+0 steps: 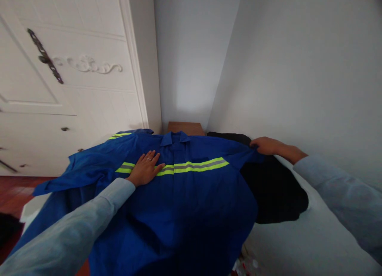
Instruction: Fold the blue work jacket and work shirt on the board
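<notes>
Light blue sleeves (pixel 74 224) of the person are nearest to the camera, and they reach to the shirt (pixel 193 188). This shirt is blue, spread out with its front up, in the middle of the view. Its collar (pixel 176 138) points away from the person, and a yellow and grey band (pixel 199 165) crosses the chest. The left hand (pixel 145 168) rests on the chest, over the band, with the palm down and the fingers open, so it does not grip; one finger has a ring (pixel 148 159). The right hand (pixel 265 145) holds the end of the short sleeve at the right, with the fingers closed narrowly on the cloth. More blue cloth (pixel 80 168) lies at the left, but I cannot tell if all of it is part of the shirt. Under and beside the held sleeve is a black thing (pixel 274 192), near the grey wall (pixel 307 69). Behind the collar stands a brown box (pixel 186 128). At the left is a white cabinet (pixel 98 92) with a dark handle (pixel 44 59), and below it shows the reddish floor (pixel 18 192).
</notes>
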### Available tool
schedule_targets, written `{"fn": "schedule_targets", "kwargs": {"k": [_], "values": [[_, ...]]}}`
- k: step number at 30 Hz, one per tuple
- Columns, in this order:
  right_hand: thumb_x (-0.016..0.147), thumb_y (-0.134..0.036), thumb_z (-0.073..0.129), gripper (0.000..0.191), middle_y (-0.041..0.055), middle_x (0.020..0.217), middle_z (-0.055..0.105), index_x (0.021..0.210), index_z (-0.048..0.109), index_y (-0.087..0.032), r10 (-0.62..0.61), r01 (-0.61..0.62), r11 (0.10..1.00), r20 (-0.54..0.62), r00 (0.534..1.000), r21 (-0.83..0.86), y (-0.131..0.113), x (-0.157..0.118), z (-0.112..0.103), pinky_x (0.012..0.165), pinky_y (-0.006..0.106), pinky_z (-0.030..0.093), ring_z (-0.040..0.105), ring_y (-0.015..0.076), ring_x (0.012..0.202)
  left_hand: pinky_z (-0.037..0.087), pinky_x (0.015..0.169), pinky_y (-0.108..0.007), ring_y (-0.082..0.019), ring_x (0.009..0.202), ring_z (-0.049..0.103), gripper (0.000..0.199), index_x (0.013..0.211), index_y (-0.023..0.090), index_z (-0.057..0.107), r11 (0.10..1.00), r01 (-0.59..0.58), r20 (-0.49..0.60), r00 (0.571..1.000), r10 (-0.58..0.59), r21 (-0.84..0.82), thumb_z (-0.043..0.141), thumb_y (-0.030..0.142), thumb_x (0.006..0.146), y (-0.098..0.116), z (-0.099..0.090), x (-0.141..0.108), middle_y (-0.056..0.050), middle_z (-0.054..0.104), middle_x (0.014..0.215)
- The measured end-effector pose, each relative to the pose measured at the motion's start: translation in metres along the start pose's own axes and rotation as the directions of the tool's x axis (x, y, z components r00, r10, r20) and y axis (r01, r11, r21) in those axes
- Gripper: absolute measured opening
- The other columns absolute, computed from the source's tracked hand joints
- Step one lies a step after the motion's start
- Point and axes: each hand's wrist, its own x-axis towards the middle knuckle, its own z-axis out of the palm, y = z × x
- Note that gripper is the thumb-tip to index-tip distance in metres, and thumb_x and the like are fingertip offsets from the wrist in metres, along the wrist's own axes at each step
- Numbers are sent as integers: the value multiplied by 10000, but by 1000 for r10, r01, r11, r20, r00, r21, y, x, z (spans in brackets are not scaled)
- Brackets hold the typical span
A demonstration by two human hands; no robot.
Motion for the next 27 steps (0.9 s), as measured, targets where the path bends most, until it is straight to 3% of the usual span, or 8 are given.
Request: {"fn": "schedule_targets", "kwargs": {"k": [4, 8, 10, 12, 15, 17, 20, 27], "values": [[751, -105, 541, 555, 95, 1357, 694, 1269, 714, -204, -279, 257, 907, 17, 960, 334, -56, 7, 0, 1102, 400, 476, 650, 267, 1237, 258, 1234, -529, -351, 1526, 309, 724, 1528, 59, 439, 1000, -4, 18, 1000, 3, 13, 337, 566, 1021, 0, -1, 0, -223, 399, 1603], [842, -224, 572, 539, 107, 1406, 659, 1376, 628, -176, -434, 359, 736, -8, 901, 574, -120, 27, 7, 1103, 433, 486, 640, 265, 1257, 247, 1235, -532, -351, 1529, 302, 725, 1528, 53, 435, 1000, 0, 20, 1000, 0, 5, 331, 562, 1023, 0, -1, 0, -234, 390, 1605], [926, -295, 540, 521, 157, 1473, 594, 1420, 580, -137, -411, 416, 743, -134, 902, 525, -162, 34, 22, 1154, 470, 432, 583, 281, 1332, 234, 1239, -532, -356, 1530, 297, 722, 1533, 54, 429, 1000, -1, 27, 1000, 1, 6, 331, 556, 1023, 0, 0, 0, -234, 379, 1611], [965, -384, 543, 553, 170, 1530, 532, 1460, 541, -139, -465, 512, 747, -219, 858, 424, -210, 39, 41, 1214, 494, 346, 481, 299, 1431, 230, 1240, -531, -358, 1532, 292, 725, 1540, 58, 419, 1000, -2, 30, 1000, 2, 5, 339, 558, 1021, -1, 0, 0, -231, 367, 1618], [988, -516, 521, 668, 180, 1622, 392, 1525, 458, -122, -612, 644, 700, -206, 763, 309, -274, 49, 67, 1251, 484, 271, 325, 303, 1526, 236, 1238, -530, -356, 1531, 294, 734, 1549, 71, 407, 1000, 1, 33, 999, -1, 0, 358, 571, 1013, 0, -1, -1, -226, 361, 1620], [1007, -552, 465, 716, 203, 1647, 324, 1550, 408, -89, -617, 644, 727, -184, 765, 238, -299, 60, 78, 1259, 516, 226, 261, 321, 1549, 237, 1239, -526, -350, 1531, 299, 738, 1553, 79, 402, 1000, 6, 38, 999, -6, 2, 354, 578, 1011, 2, -2, -2, -222, 363, 1620], [1038, -569, 341, 723, 187, 1666, 281, 1580, 346, -92, -563, 585, 784, -160, 811, 208, -299, 81, 90, 1262, 535, 196, 222, 305, 1563, 213, 1243, -547, -346, 1538, 284, 754, 1562, 102, 391, 999, 41, 49, 998, -41, 9, 332, 607, 1006, 6, -6, -5, -202, 361, 1629], [1035, -575, 261, 729, 173, 1685, 236, 1609, 292, -126, -422, 432, 885, -91, 902, 173, -226, 106, 100, 1268, 537, 162, 188, 311, 1571, 180, 1242, -575, -374, 1543, 258, 814, 1580, 143, 370, 988, 155, 59, 986, -155, 6, 316, 689, 979, 12, -12, -10, -184, 326, 1652]]}}
